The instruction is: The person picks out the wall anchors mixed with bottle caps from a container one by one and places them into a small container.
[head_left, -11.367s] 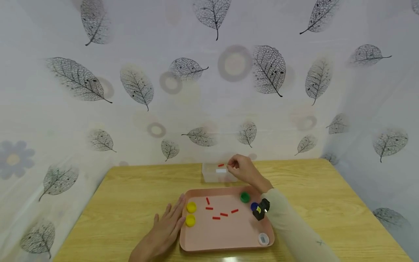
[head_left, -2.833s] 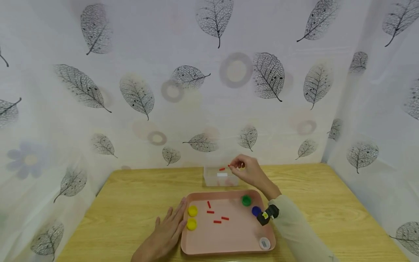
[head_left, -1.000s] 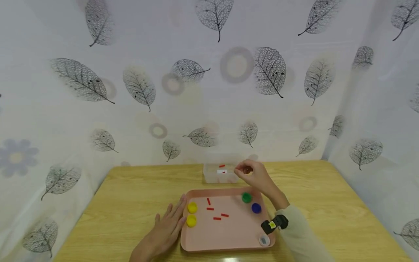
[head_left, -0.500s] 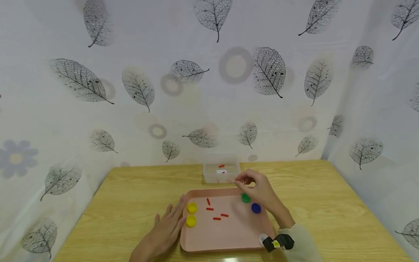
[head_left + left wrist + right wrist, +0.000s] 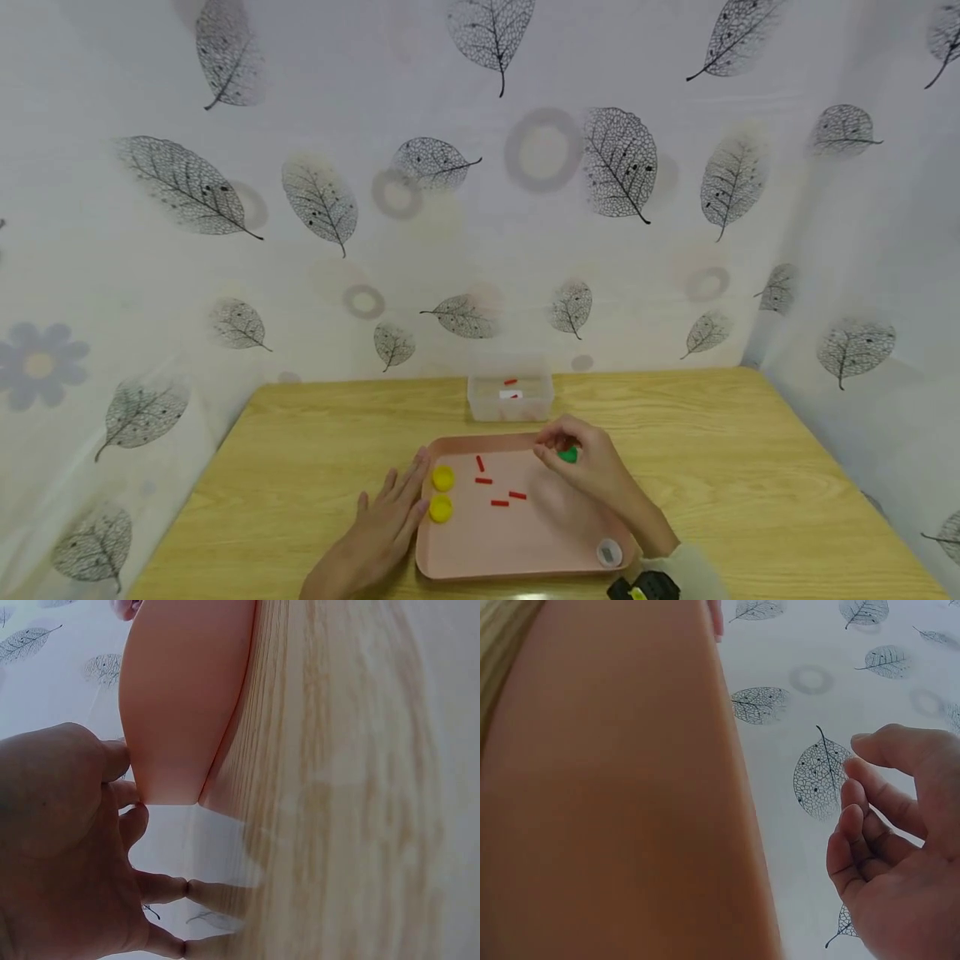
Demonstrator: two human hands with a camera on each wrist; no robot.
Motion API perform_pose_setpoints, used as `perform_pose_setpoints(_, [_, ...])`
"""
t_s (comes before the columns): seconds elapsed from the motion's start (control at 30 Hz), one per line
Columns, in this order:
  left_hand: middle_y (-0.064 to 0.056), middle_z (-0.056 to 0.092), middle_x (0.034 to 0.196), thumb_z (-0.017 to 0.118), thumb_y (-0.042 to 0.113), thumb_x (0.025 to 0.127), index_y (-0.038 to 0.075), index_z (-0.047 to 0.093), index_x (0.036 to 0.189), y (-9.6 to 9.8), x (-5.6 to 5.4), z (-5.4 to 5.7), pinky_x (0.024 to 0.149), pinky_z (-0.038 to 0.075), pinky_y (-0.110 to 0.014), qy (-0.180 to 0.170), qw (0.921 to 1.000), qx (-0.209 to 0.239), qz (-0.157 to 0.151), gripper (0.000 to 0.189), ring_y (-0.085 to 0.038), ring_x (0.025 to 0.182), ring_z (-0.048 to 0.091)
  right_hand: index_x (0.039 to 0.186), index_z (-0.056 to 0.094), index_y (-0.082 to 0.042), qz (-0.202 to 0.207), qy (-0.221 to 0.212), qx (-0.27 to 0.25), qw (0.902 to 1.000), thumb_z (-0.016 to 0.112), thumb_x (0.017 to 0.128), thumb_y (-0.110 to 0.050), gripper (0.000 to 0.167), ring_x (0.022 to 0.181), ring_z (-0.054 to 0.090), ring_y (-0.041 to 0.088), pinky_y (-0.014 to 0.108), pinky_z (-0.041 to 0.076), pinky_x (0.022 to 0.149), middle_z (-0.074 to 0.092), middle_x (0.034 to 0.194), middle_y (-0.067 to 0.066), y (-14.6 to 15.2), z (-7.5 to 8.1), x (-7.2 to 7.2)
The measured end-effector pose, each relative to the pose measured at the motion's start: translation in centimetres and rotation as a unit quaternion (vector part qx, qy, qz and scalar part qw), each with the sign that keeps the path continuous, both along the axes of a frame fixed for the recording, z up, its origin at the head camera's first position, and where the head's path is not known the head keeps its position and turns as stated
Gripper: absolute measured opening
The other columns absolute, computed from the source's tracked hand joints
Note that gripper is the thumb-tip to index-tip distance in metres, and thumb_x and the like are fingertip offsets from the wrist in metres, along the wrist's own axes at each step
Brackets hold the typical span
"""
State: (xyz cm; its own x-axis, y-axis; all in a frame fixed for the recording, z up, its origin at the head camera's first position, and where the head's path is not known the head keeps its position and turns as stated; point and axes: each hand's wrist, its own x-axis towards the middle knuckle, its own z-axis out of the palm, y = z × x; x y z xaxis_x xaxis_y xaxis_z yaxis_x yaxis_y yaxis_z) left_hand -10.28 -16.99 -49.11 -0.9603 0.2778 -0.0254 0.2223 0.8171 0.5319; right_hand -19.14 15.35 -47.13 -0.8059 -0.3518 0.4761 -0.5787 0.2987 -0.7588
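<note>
My left hand (image 5: pixel 378 529) lies at the left side of the pink tray (image 5: pixel 517 573), its fingers straight and touching the rim; the left wrist view shows fingertips (image 5: pixel 135 796) against the tray wall. Over the tray's far right part hovers my right hand (image 5: pixel 592 467), fingers loosely bent, thumb and forefinger apart with nothing seen between them in the right wrist view. Several short red sticks (image 5: pixel 499 503) lie on the tray. Beyond it stands a clear plastic box (image 5: pixel 510 410) with two red sticks (image 5: pixel 511 382) visible.
Two yellow round cups (image 5: pixel 441 509) sit at the tray's left side. A green one (image 5: pixel 570 455) is partly behind my right hand. A white round piece (image 5: pixel 609 552) lies in the near right corner. A leaf-patterned curtain (image 5: pixel 480 208) hangs behind the wooden table (image 5: pixel 315 417).
One red stick left the tray and was let go in the box. My right hand then came back from the box to above the tray, hiding the blue cup. My left hand stayed put.
</note>
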Motion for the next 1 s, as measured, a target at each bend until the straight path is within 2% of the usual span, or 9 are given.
perform_pose_setpoints(0.2, [0.004,0.008,0.171,0.031,0.042,0.113,0.023,0.013,0.167,0.0,0.0,0.1,0.102,0.006,-0.088,0.0,1.0,0.001,0.003,0.06,-0.052,0.15,0.019,0.093,0.075,-0.012,-0.007,0.012,0.007,0.9999,0.081,0.089,-0.01,0.008,0.072,0.059,0.008,0.034,0.056,0.062,0.068,0.084,-0.008,-0.4,-0.4,0.5])
perform_pose_setpoints(0.37, [0.004,0.008,0.171,0.031,0.042,0.113,0.022,0.013,0.167,0.1,-0.1,0.1,0.102,0.006,-0.088,-0.003,1.0,0.0,0.003,0.06,-0.052,0.149,0.02,0.091,0.075,-0.01,0.02,0.026,0.0,0.9995,0.082,0.086,-0.005,0.01,0.07,0.059,0.009,0.027,0.054,0.06,0.069,0.082,-0.005,-0.5,-1.1,0.3])
perform_pose_setpoints(0.47, [0.004,0.009,0.171,0.031,0.042,0.113,0.022,0.013,0.167,0.0,-0.1,0.0,0.102,0.006,-0.088,-0.003,1.0,-0.002,0.004,0.06,-0.053,0.149,0.019,0.088,0.075,-0.009,0.037,0.061,0.004,0.9974,0.081,0.083,0.001,0.012,0.066,0.058,0.007,0.025,0.052,0.056,0.068,0.078,-0.004,-0.6,-1.7,-0.1])
perform_pose_setpoints(0.6, [0.004,0.008,0.171,0.03,0.042,0.113,0.023,0.013,0.167,0.0,0.0,0.0,0.101,0.006,-0.088,-0.002,1.0,-0.003,0.004,0.06,-0.053,0.149,0.019,0.083,0.074,-0.01,0.039,0.118,0.016,0.9921,0.082,0.078,0.004,0.017,0.059,0.057,0.008,0.025,0.051,0.051,0.065,0.071,-0.005,-0.8,-2.4,-0.6])
perform_pose_setpoints(0.67, [0.005,0.008,0.171,0.031,0.042,0.113,0.023,0.013,0.167,-0.1,0.0,0.0,0.101,0.007,-0.088,-0.002,1.0,-0.003,0.005,0.06,-0.053,0.149,0.019,0.081,0.074,-0.009,0.04,0.125,0.023,0.991,0.083,0.076,0.004,0.017,0.058,0.058,0.011,0.025,0.05,0.051,0.064,0.07,-0.004,-0.9,-2.6,-0.6])
perform_pose_setpoints(0.73, [0.005,0.009,0.171,0.031,0.042,0.113,0.023,0.013,0.167,-0.1,0.1,0.0,0.101,0.007,-0.088,-0.001,1.0,-0.002,0.005,0.059,-0.053,0.149,0.02,0.082,0.073,-0.008,0.044,0.114,0.033,0.992,0.083,0.076,0.004,0.016,0.059,0.058,0.012,0.023,0.049,0.051,0.065,0.07,-0.004,-0.9,-2.7,-0.4])
perform_pose_setpoints(0.83, [0.004,0.009,0.171,0.031,0.042,0.113,0.023,0.013,0.167,-0.1,0.1,0.0,0.101,0.007,-0.088,0.001,1.0,0.0,0.005,0.059,-0.053,0.149,0.02,0.085,0.072,-0.007,0.054,0.065,0.051,0.9951,0.082,0.079,0.003,0.015,0.063,0.058,0.01,0.021,0.049,0.055,0.065,0.074,-0.004,-1.0,-2.8,-0.1])
perform_pose_setpoints(1.0, [0.003,0.01,0.171,0.032,0.04,0.113,0.022,0.014,0.167,0.0,0.0,-0.1,0.101,0.008,-0.089,0.008,1.0,-0.004,0.004,0.059,-0.053,0.149,0.021,0.088,0.072,-0.01,0.045,-0.008,0.089,0.995,0.081,0.084,-0.003,0.012,0.073,0.059,0.006,0.022,0.053,0.063,0.066,0.081,-0.007,-1.0,-3.2,0.5])
